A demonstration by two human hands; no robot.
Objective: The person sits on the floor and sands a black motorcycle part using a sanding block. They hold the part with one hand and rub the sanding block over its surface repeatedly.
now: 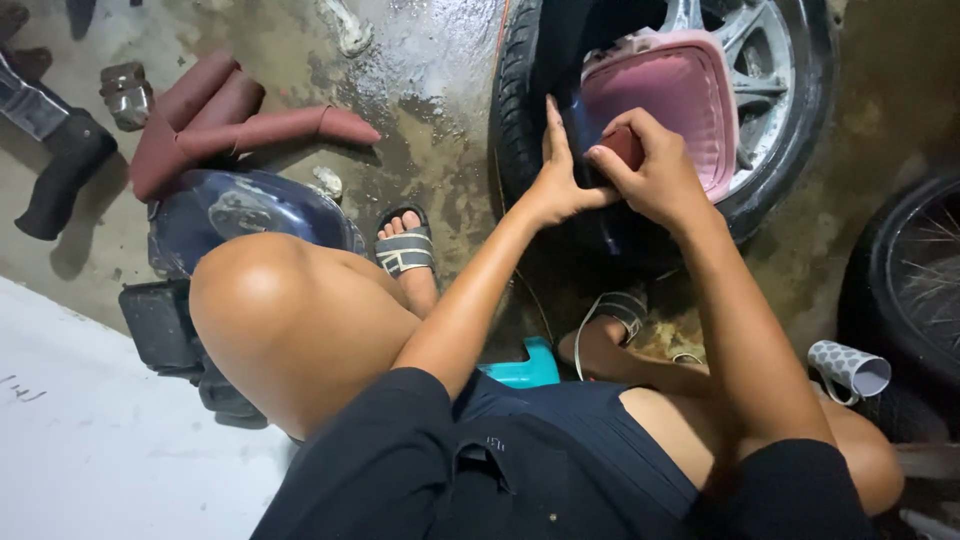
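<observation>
My right hand (655,175) grips a small dark red block (626,146) and presses it against a dark blue curved panel (585,135) that leans on a car tyre (520,110). My left hand (556,180) lies flat against the panel's left side, fingers straight and pointing up. A pink plastic basin (680,95) rests in the wheel behind the panel, over the silver alloy spokes (755,60). I sit low with both knees bent, sandalled feet on the wet concrete floor (430,90).
Dark red body panels (230,120) and another dark blue part (240,215) lie on the floor at left. A turquoise stool edge (530,365) shows between my legs. A spoked wheel (915,280) and a patterned mug (850,370) stand at right.
</observation>
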